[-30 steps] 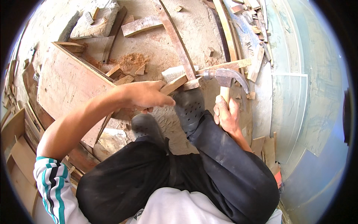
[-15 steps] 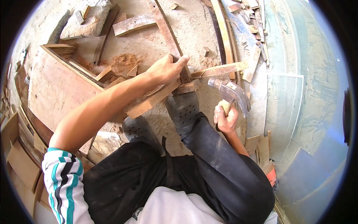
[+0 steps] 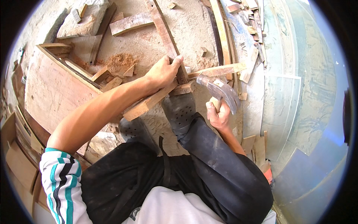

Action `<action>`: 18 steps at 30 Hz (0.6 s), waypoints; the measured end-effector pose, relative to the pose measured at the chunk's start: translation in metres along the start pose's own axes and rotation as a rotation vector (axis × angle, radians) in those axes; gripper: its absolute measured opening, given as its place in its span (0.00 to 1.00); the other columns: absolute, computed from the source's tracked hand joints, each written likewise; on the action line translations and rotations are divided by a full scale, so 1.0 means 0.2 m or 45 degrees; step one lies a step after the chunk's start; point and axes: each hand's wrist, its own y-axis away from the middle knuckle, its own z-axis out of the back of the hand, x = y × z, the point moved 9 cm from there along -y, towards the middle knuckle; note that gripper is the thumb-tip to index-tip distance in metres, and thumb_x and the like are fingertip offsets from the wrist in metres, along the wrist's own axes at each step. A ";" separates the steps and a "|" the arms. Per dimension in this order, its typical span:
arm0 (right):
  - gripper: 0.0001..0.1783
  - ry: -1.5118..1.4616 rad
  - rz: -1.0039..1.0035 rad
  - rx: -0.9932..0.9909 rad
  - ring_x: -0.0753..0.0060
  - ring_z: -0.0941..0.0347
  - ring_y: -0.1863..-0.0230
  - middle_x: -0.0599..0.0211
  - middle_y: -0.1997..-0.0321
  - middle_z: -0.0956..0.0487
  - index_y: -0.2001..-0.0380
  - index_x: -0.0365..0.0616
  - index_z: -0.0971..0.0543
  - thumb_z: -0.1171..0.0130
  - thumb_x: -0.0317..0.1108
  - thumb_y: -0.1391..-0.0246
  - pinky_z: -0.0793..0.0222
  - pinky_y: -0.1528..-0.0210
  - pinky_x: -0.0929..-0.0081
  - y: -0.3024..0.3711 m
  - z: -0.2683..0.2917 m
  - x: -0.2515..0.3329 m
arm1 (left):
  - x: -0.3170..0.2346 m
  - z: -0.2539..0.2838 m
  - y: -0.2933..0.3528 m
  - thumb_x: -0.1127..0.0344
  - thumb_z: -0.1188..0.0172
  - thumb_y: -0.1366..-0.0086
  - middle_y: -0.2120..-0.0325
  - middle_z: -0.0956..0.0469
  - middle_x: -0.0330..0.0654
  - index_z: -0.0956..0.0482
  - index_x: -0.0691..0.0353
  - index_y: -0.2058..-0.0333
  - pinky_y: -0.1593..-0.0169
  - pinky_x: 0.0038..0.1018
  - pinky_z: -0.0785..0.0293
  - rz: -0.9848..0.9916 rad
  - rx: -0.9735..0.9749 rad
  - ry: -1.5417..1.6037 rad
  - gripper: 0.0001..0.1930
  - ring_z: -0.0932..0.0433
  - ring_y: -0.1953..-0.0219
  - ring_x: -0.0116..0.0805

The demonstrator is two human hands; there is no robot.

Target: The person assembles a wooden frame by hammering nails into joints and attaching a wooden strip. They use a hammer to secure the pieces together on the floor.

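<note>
My left hand [image 3: 162,71] is closed on a long brown wooden strip [image 3: 163,28], thumb along its edge, near the strip's lower end. That end meets a short wooden block [image 3: 181,89] above my right shoe. Below my left wrist, a thicker wooden bar [image 3: 149,103] slants down to the left. A pale wooden stick [image 3: 220,70] extends rightward from beside the strip. In my right hand [image 3: 219,115] is a claw hammer [image 3: 220,89], gripped by its wooden handle close under the metal head. The hammer's striking face is just right of the short block, apart from it.
At left lies a wooden panel frame [image 3: 56,82]. Behind it are a sawdust pile [image 3: 122,62], a loose wood block [image 3: 131,24] and a pale stone slab [image 3: 84,18]. Glass sheets [image 3: 283,108] lie at right, with wood offcuts [image 3: 255,22] along their far edge.
The hammer in my right hand has moved left, closer to the end of the strip. My left hand keeps its hold on the strip. The whole view has shifted slightly.
</note>
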 end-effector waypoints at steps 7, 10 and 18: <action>0.11 -0.542 -0.359 -0.155 0.83 0.35 0.87 0.72 0.80 0.29 0.64 0.39 0.28 0.46 0.36 0.32 0.38 0.87 0.81 -0.04 0.11 0.18 | -0.11 0.21 -0.14 0.35 0.41 0.39 0.44 0.29 0.64 0.41 0.78 0.37 0.35 0.43 0.36 0.066 -0.421 0.311 0.50 0.29 0.40 0.48; 0.13 -0.473 -0.507 -0.062 0.82 0.34 0.87 0.73 0.81 0.30 0.65 0.40 0.29 0.45 0.40 0.32 0.38 0.87 0.80 -0.03 0.06 0.20 | -0.09 0.20 -0.29 0.42 0.39 0.37 0.58 0.19 0.57 0.31 0.77 0.46 0.46 0.40 0.24 -0.217 -0.325 0.701 0.38 0.19 0.58 0.41; 0.17 -0.409 -0.578 0.001 0.83 0.35 0.88 0.74 0.82 0.31 0.67 0.40 0.28 0.42 0.43 0.34 0.39 0.87 0.82 -0.01 0.00 0.18 | -0.10 0.09 -0.37 0.59 0.37 0.35 0.73 0.21 0.44 0.23 0.68 0.63 0.65 0.29 0.18 -0.302 0.026 1.282 0.15 0.19 0.71 0.34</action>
